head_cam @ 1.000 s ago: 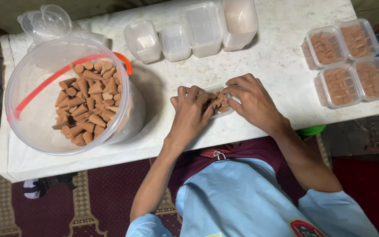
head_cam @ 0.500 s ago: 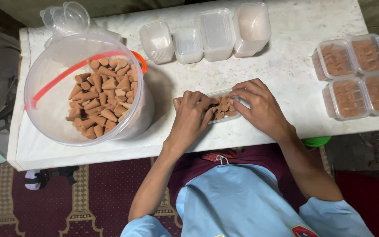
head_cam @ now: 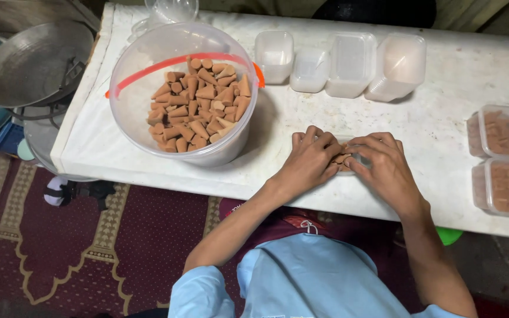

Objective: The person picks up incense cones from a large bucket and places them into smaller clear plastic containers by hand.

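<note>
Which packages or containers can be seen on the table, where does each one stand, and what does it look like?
Large round tub: table's left end, clear plastic, red-orange handle, holds brown cones.
Empty boxes: far edge, row of clear rectangular ones, some stacked.
Closed boxes: right edge, clear, filled with brown cones.
Small clear box: under the left hand and right hand, mostly hidden.
No labels, signs or screens show.

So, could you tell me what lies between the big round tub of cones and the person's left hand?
Only bare white tabletop, shadowed, separates the tub from the left hand, seen in the head view.
</note>
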